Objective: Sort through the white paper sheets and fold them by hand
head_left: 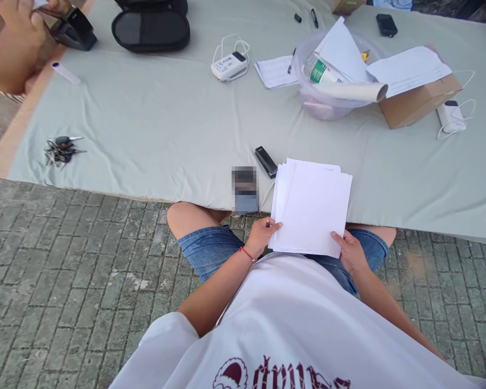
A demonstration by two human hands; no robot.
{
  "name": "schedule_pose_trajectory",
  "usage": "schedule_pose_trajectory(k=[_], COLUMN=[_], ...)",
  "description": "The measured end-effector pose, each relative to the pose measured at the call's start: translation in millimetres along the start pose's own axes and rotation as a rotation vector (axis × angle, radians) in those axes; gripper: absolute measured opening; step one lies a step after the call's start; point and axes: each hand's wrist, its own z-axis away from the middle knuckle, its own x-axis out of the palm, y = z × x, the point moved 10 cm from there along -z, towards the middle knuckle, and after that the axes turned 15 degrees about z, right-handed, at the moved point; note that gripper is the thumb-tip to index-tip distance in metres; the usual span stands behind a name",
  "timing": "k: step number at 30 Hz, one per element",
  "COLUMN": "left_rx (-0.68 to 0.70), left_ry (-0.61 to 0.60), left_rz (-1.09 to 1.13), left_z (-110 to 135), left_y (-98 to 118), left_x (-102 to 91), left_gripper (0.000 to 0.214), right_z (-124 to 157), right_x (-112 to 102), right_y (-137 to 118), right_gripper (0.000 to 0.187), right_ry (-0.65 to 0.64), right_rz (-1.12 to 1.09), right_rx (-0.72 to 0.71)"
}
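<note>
A loose stack of white paper sheets lies half over the table's near edge, above my lap. My left hand grips the stack's lower left side, thumb on top. On the lower right side my right hand pinches it the same way, with the other fingers hidden beneath. The sheets are slightly fanned at the left, and the top one looks nearly blank. Just beyond their upper left corner lies a black stapler-like object. Left of that, a partly pixelated phone-like object rests at the table edge.
A cloth-covered table spans the view. On it are keys, a black case, a white power bank, a plastic basin holding papers and a bottle, and a cardboard box. Another person's hand is at the far left.
</note>
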Motion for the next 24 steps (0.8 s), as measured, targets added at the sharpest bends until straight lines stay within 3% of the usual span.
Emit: schedule_pose_trajectory(k=[6, 12, 19, 24], left_rx=[0.061, 0.186, 0.205, 0.121], left_ry=[0.014, -0.006, 0.053, -0.024], left_rz=[0.057, -0.057, -0.070, -0.123], left_z=[6, 13, 9, 8], left_y=[8, 20, 21, 15], left_x=[-2.3, 2.0, -9.6, 1.3], left_gripper=[0.032, 0.020, 0.019, 0.017], right_z=[-1, -4, -6, -2], right_x=[6, -6, -33, -27], right_y=[2, 5, -1, -6], right_gripper=[0.051, 0.047, 0.044, 0.048], right_ry=[-0.067, 0.010, 0.113, 0.063], right_rz=[0.022, 0.074, 0.041, 0.000], right_rx=[0.015, 0.019, 0.022, 0.010])
